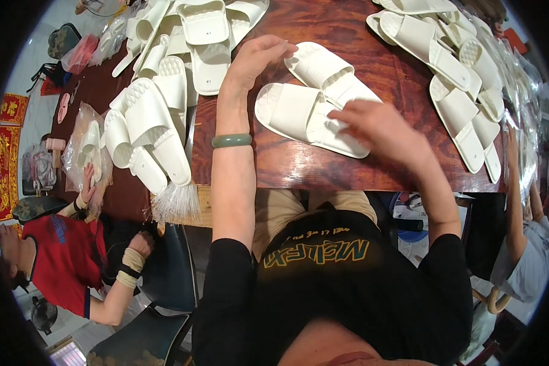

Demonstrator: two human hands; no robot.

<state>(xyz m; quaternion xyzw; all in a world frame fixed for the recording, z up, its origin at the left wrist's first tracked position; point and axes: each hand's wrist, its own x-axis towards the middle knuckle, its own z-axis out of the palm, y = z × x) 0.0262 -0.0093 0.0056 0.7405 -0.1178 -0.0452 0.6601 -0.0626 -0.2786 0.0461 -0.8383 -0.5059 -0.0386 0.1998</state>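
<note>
Two white slippers lie side by side on the table before me: the far slipper and the near slipper, toes to the left. My left hand, with a green bangle on the wrist, is beside the far slipper's toe. Its fingers are drawn together in a pinch, and anything between them is too small to make out. Over the heel part of the near slipper is my right hand, smeared by motion. Whether its fingers touch the slipper or hold anything, I cannot tell.
The red-brown wooden table bears a white slipper pile at far left and another slipper pile at right. A bundle of clear plastic strands hangs at the left edge. A person in red sits left; another person is at right.
</note>
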